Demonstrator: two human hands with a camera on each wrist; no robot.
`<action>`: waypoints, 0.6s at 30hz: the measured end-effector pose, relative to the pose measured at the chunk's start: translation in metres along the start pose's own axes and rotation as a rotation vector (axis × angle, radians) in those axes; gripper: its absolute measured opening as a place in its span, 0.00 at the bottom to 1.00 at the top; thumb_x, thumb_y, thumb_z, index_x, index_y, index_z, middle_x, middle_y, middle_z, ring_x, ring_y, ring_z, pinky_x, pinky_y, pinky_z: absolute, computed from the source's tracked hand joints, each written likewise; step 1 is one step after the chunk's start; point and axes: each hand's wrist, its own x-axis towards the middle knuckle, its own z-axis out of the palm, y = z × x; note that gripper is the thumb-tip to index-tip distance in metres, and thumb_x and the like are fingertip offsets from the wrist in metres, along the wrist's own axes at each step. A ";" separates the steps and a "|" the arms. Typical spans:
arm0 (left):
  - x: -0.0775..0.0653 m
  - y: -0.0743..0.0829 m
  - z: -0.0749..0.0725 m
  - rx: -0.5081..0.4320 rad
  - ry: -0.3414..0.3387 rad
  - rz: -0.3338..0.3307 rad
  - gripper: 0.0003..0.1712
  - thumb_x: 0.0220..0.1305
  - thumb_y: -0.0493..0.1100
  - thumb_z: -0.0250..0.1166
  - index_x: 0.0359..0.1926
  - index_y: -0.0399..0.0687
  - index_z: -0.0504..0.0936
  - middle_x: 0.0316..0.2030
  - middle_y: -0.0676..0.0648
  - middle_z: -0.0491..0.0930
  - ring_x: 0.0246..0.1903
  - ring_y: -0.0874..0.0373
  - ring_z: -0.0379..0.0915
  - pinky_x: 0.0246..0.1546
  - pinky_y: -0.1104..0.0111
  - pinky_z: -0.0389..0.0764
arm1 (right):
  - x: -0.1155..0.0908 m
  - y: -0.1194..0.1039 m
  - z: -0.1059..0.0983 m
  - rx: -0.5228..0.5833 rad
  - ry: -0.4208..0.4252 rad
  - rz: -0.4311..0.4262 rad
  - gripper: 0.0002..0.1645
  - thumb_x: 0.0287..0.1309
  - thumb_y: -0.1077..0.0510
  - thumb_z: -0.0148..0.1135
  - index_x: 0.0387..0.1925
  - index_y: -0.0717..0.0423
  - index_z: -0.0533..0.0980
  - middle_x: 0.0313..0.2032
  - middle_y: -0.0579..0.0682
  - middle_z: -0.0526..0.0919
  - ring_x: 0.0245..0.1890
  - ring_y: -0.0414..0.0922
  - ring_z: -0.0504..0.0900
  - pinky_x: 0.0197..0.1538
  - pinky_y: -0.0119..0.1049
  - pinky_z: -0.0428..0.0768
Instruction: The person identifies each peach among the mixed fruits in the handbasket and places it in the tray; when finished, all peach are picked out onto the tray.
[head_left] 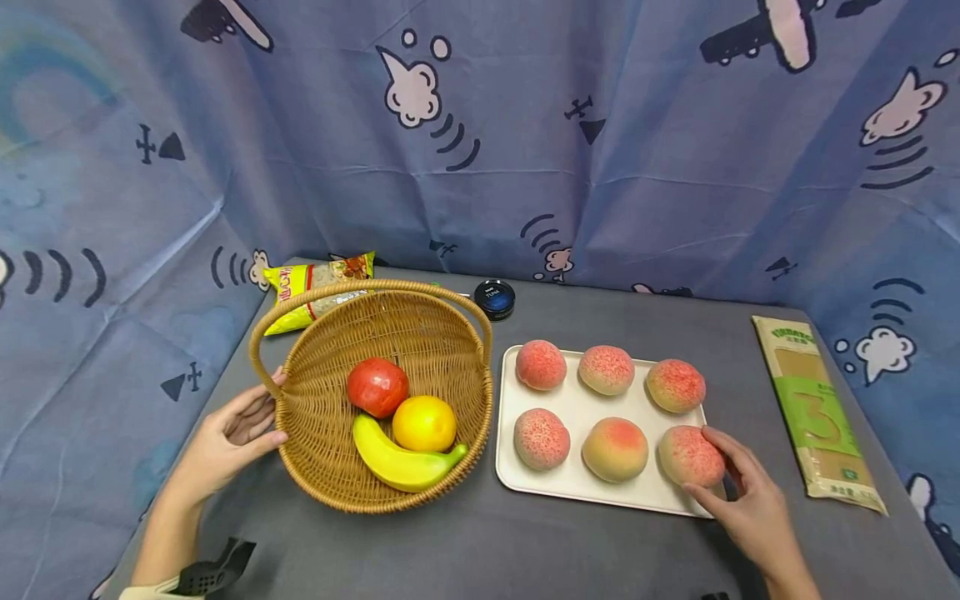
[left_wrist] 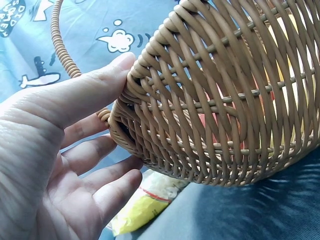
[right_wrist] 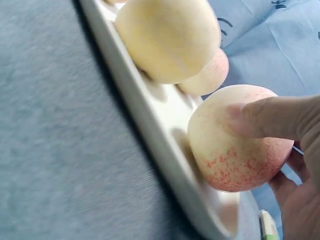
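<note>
My left hand (head_left: pixel 228 440) grips the left rim of a wicker basket (head_left: pixel 315 450), thumb on the near side and fingers by the handle's base. Inside the basket lie a red apple (head_left: pixel 378 387), an orange (head_left: pixel 424 423) and a banana (head_left: pixel 405 467). My right hand (head_left: pixel 752 498) pinches a speckled peach (head_left: pixel 688 455) between thumb and fingers, at the near right corner of a cream tray (head_left: pixel 573 489). Several other peaches (head_left: pixel 615 450) sit on this tray in two rows. In the right wrist view the held peach (right_wrist: pixel 235 145) shows at the tray's end.
Behind the basket lies a yellow food packet (head_left: pixel 300 287). A round dark tuna tin (head_left: pixel 494 299) stands at the table's back. To the right is a long green-and-beige packet (head_left: pixel 819 412). A blue patterned curtain (head_left: pixel 480 142) hangs behind the grey table (head_left: pixel 450 554).
</note>
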 end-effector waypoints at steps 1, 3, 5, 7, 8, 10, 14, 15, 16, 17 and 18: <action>0.000 0.000 0.000 0.004 0.003 -0.003 0.36 0.54 0.17 0.58 0.65 0.20 0.57 0.61 0.59 0.71 0.59 0.70 0.69 0.57 0.79 0.74 | -0.001 0.001 0.001 -0.002 -0.004 0.000 0.51 0.31 0.75 0.76 0.63 0.61 0.68 0.58 0.23 0.65 0.58 0.19 0.63 0.57 0.05 0.62; 0.000 0.000 -0.001 0.003 0.001 0.001 0.36 0.54 0.17 0.58 0.65 0.19 0.57 0.61 0.58 0.71 0.59 0.69 0.69 0.57 0.78 0.74 | -0.003 0.002 0.002 0.005 -0.010 0.006 0.52 0.31 0.75 0.76 0.64 0.61 0.67 0.58 0.24 0.64 0.58 0.20 0.62 0.57 0.05 0.62; 0.000 0.000 -0.002 -0.007 -0.011 0.014 0.36 0.54 0.16 0.58 0.65 0.20 0.57 0.62 0.57 0.71 0.60 0.68 0.69 0.58 0.78 0.73 | -0.004 0.004 0.003 0.017 -0.014 0.014 0.53 0.32 0.75 0.75 0.65 0.61 0.65 0.59 0.26 0.63 0.58 0.20 0.62 0.56 0.05 0.62; 0.000 -0.001 -0.002 -0.022 -0.024 0.032 0.36 0.54 0.16 0.57 0.65 0.20 0.57 0.63 0.55 0.70 0.61 0.67 0.68 0.59 0.77 0.72 | -0.005 0.005 0.003 0.034 -0.025 0.023 0.54 0.34 0.75 0.75 0.67 0.62 0.62 0.60 0.28 0.63 0.58 0.20 0.62 0.56 0.05 0.63; 0.000 -0.001 -0.002 -0.029 -0.024 0.036 0.36 0.54 0.15 0.57 0.65 0.19 0.57 0.63 0.54 0.70 0.61 0.67 0.68 0.59 0.77 0.72 | -0.005 0.006 0.003 0.044 -0.033 0.031 0.55 0.34 0.75 0.74 0.67 0.62 0.61 0.60 0.30 0.62 0.58 0.20 0.62 0.56 0.06 0.63; 0.000 -0.001 -0.002 -0.039 -0.019 0.040 0.36 0.53 0.15 0.57 0.64 0.19 0.57 0.63 0.54 0.71 0.60 0.67 0.69 0.59 0.77 0.73 | -0.006 0.007 0.003 0.050 -0.052 0.055 0.55 0.36 0.74 0.74 0.69 0.62 0.59 0.61 0.32 0.61 0.58 0.20 0.60 0.56 0.05 0.62; -0.001 0.000 -0.001 -0.033 0.022 0.025 0.35 0.52 0.15 0.58 0.63 0.18 0.59 0.59 0.57 0.73 0.57 0.68 0.72 0.56 0.79 0.75 | -0.009 0.008 0.006 0.051 -0.095 0.128 0.56 0.40 0.68 0.75 0.71 0.58 0.56 0.63 0.36 0.60 0.57 0.17 0.57 0.56 0.03 0.58; -0.002 0.000 -0.001 -0.029 0.026 0.020 0.35 0.53 0.16 0.58 0.63 0.18 0.58 0.59 0.57 0.73 0.57 0.68 0.72 0.56 0.79 0.75 | -0.010 0.008 0.007 0.056 -0.107 0.143 0.56 0.41 0.67 0.75 0.71 0.58 0.55 0.63 0.36 0.60 0.57 0.16 0.57 0.56 0.03 0.58; -0.002 0.000 -0.001 -0.023 0.029 0.016 0.35 0.53 0.16 0.58 0.63 0.18 0.58 0.59 0.58 0.73 0.57 0.69 0.71 0.56 0.79 0.75 | -0.010 0.008 0.008 0.065 -0.113 0.156 0.57 0.41 0.66 0.75 0.71 0.58 0.55 0.63 0.36 0.60 0.57 0.16 0.57 0.56 0.03 0.58; -0.002 0.001 -0.001 -0.017 0.031 0.012 0.36 0.53 0.16 0.58 0.63 0.18 0.58 0.59 0.58 0.73 0.57 0.69 0.71 0.56 0.79 0.75 | -0.011 0.008 0.009 0.073 -0.120 0.167 0.57 0.42 0.66 0.75 0.71 0.59 0.54 0.63 0.36 0.60 0.57 0.16 0.57 0.56 0.03 0.58; -0.003 0.001 -0.001 -0.014 0.031 0.008 0.36 0.53 0.16 0.58 0.64 0.18 0.58 0.59 0.59 0.73 0.57 0.69 0.71 0.56 0.79 0.75 | -0.011 0.008 0.009 0.084 -0.125 0.175 0.57 0.42 0.67 0.75 0.71 0.59 0.53 0.63 0.35 0.60 0.57 0.16 0.57 0.56 0.03 0.58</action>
